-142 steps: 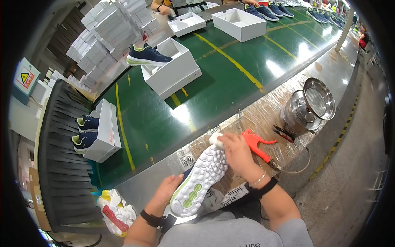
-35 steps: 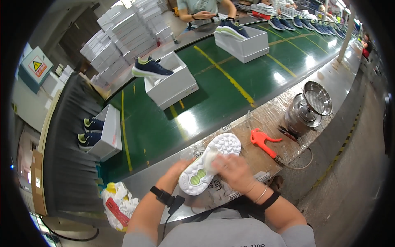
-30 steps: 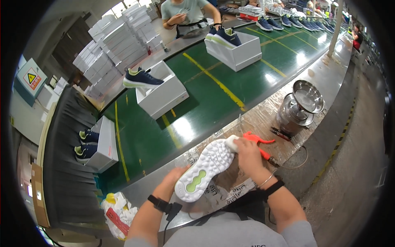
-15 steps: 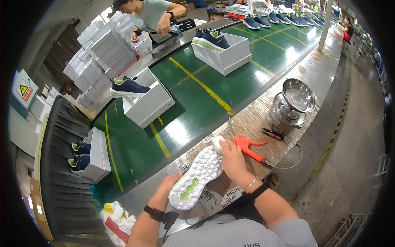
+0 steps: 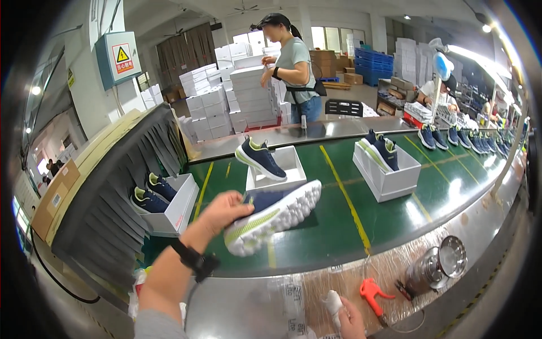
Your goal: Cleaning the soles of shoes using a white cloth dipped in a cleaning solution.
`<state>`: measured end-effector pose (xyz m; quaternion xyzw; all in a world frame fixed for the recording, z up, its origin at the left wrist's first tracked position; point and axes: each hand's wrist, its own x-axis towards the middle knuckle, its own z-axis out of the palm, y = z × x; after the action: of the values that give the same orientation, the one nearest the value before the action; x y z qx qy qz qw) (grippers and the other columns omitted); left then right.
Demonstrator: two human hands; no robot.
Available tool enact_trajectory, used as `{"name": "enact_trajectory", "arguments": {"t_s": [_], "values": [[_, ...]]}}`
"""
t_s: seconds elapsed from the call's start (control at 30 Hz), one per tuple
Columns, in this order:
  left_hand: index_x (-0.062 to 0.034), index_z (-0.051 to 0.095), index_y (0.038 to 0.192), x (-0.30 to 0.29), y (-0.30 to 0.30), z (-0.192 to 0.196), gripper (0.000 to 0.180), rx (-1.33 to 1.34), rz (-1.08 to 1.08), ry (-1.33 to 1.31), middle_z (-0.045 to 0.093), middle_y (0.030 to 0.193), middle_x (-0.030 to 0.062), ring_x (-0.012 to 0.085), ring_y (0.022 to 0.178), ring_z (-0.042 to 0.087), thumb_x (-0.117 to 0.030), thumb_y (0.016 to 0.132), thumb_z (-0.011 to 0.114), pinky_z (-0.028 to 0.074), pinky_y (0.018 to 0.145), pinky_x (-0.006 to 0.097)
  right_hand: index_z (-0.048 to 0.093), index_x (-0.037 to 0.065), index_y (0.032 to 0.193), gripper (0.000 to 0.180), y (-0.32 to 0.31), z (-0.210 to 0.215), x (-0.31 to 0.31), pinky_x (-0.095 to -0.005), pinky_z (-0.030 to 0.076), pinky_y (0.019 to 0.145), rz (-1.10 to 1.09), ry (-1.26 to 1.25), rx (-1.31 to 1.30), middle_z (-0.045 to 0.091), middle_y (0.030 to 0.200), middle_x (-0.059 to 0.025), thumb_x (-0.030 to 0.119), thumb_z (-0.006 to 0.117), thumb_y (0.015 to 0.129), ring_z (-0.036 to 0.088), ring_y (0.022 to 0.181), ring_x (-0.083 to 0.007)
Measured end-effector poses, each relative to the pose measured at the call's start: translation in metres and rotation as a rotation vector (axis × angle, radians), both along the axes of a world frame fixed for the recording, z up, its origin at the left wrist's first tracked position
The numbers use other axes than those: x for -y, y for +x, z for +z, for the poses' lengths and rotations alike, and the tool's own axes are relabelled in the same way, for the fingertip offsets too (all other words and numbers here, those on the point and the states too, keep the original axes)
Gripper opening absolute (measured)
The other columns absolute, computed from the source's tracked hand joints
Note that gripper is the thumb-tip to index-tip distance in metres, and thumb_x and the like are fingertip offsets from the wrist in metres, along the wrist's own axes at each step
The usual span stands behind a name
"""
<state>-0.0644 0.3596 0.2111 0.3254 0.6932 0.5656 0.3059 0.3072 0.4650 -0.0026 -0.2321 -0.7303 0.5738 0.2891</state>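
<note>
Plainly, my left hand (image 5: 223, 210) clamped the shoe (image 5: 274, 216) by its heel, holding it sideways above the belt (image 5: 339, 226), just before an open box (image 5: 276, 169); my right hand (image 5: 350, 322) gripped a white rag (image 5: 334, 304), off the belt's near edge.

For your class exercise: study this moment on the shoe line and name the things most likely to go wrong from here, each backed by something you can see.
1. The left hand grips the navy shoe only at its heel end, out over the green belt; it could tip and drop.
2. The right hand holds a white cloth close to the orange tool and its cable; a careless reach might snag them.
3. The metal pot sits near the bench edge and could be knocked off.
</note>
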Motion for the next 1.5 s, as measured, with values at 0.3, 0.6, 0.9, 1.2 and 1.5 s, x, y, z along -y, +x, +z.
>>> {"name": "enact_trajectory", "arguments": {"t_s": [0.3, 0.6, 0.9, 1.2, 1.5], "values": [[-0.0079, 0.061, 0.09, -0.095, -0.121, 0.029, 0.015, -1.724, 0.083, -0.648, 0.061, 0.091, 0.0117, 0.0242, 0.105, 0.05, -0.014, 0.076, 0.06, 0.015, 0.107, 0.041, 0.044, -0.003, 0.125, 0.035, -0.038, 0.046, -0.012, -0.03, 0.038, 0.093, 0.046, -0.337, 0.14, 0.052, 0.119, -0.0131, 0.009, 0.042, 0.093, 0.049, 0.109, -0.0202], [-0.0099, 0.066, 0.08, -0.126, -0.182, -0.046, 0.017, -1.721, -0.117, -0.954, 0.066, 0.082, 0.0079, 0.0245, 0.085, 0.062, -0.024, 0.071, 0.067, 0.033, 0.099, 0.045, 0.045, -0.002, 0.125, 0.034, -0.059, 0.023, -0.037, -0.0294, 0.038, 0.094, -0.02, -0.379, 0.178, 0.052, 0.12, -0.0125, 0.01, 0.042, 0.093, 0.048, 0.112, -0.0195], [-0.0051, 0.064, 0.094, -0.189, -0.22, -0.012, 0.029, -1.283, 0.332, -0.73, 0.062, 0.098, 0.0173, 0.0322, 0.094, 0.059, -0.029, 0.077, 0.063, 0.047, 0.081, 0.04, 0.043, -0.001, 0.127, 0.035, -0.058, 0.015, -0.054, -0.0304, 0.035, 0.096, -0.011, -0.457, 0.205, 0.049, 0.123, -0.0112, 0.01, 0.042, 0.094, 0.045, 0.115, -0.0195], [-0.0069, 0.044, 0.131, -0.23, -0.261, -0.062, 0.054, -0.735, 0.558, -1.218, 0.002, 0.15, 0.0122, 0.0421, 0.133, 0.015, -0.02, 0.08, 0.054, 0.024, 0.104, 0.054, 0.045, -0.003, 0.125, 0.034, -0.062, 0.02, -0.071, -0.0305, 0.032, 0.099, -0.054, -0.382, 0.307, 0.05, 0.123, -0.0121, 0.009, 0.043, 0.093, 0.043, 0.117, -0.0212], [-0.0046, 0.064, 0.106, -0.214, -0.226, -0.049, 0.032, -1.52, 0.623, -1.101, 0.039, 0.136, 0.0117, 0.0307, 0.134, 0.019, -0.016, 0.08, 0.051, 0.014, 0.102, 0.053, 0.045, -0.002, 0.125, 0.035, -0.058, 0.037, -0.076, -0.0313, 0.032, 0.099, -0.02, -0.247, 0.187, 0.048, 0.124, -0.0117, 0.006, 0.044, 0.092, 0.043, 0.118, -0.0209]]}}
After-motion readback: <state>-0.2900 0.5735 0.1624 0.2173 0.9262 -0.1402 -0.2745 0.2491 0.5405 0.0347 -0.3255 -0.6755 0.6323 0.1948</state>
